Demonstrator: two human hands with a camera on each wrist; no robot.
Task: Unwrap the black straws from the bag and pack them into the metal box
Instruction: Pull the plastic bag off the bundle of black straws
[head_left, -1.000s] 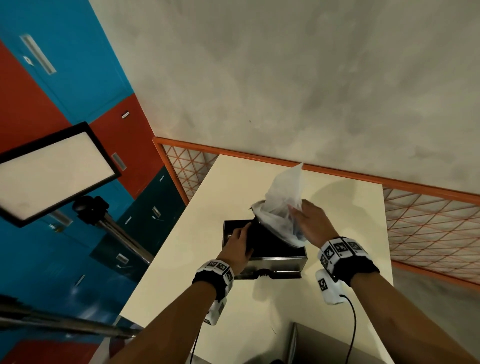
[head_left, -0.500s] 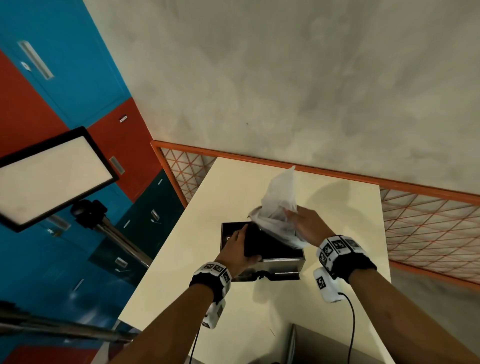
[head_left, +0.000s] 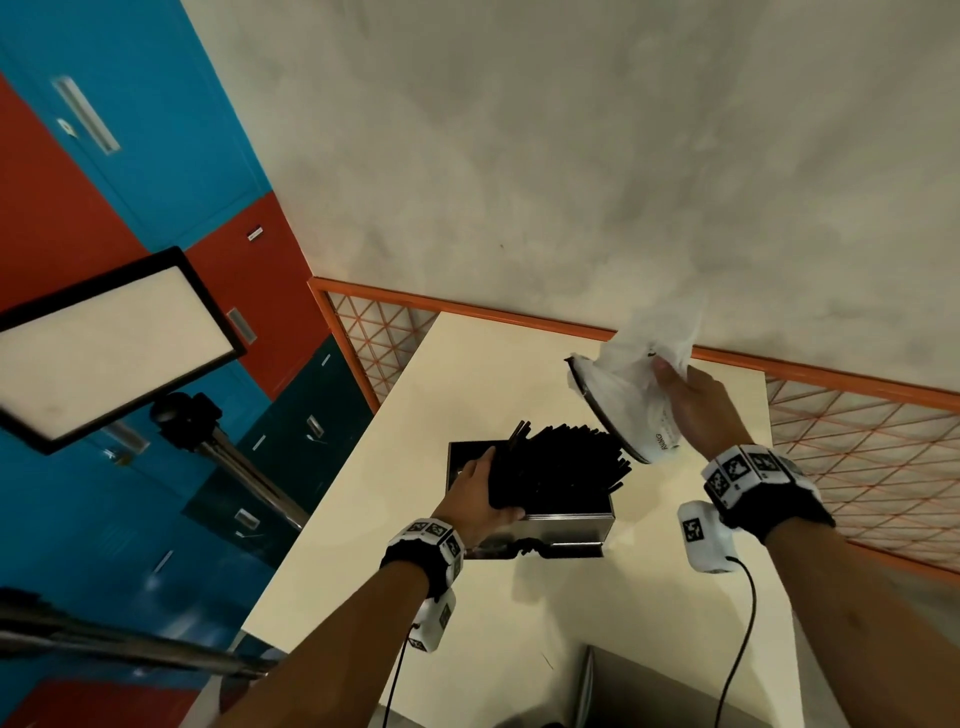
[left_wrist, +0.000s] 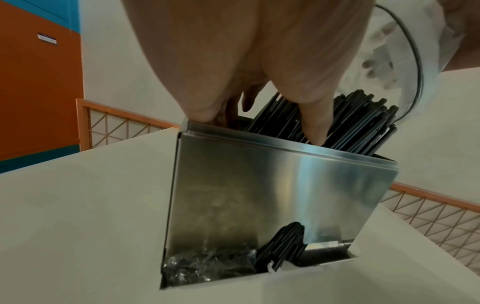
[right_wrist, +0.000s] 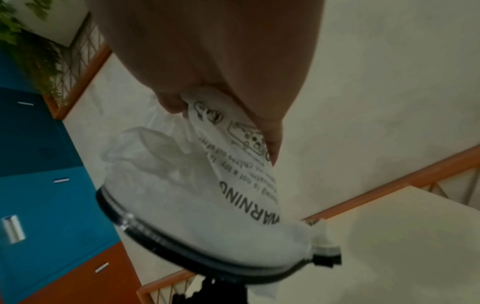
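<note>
A bundle of black straws (head_left: 558, 465) stands tilted in the open top of the metal box (head_left: 566, 525) on the cream table (head_left: 597, 613). My left hand (head_left: 480, 493) grips the bundle's near end at the box's left side; in the left wrist view its thumb and fingers (left_wrist: 313, 123) curl round the straws (left_wrist: 348, 125) above the box's steel wall (left_wrist: 272, 185). Some straws (left_wrist: 284, 244) show in the slot at the box's foot. My right hand (head_left: 685, 402) holds the white plastic bag (head_left: 631, 395) up and to the right of the box, clear of the straws. The bag (right_wrist: 207, 195) has a black-rimmed mouth and WARNING print.
An orange-framed mesh railing (head_left: 857, 447) runs along the table's far and right edges. A light panel on a stand (head_left: 104, 343) stands to the left, before blue and red cabinets (head_left: 130, 182). A grey object (head_left: 675, 696) lies at the table's near edge.
My right hand has pulled the bag up and to the right, off the straws. The bare bundle now stands in the box, still held by my left hand.
</note>
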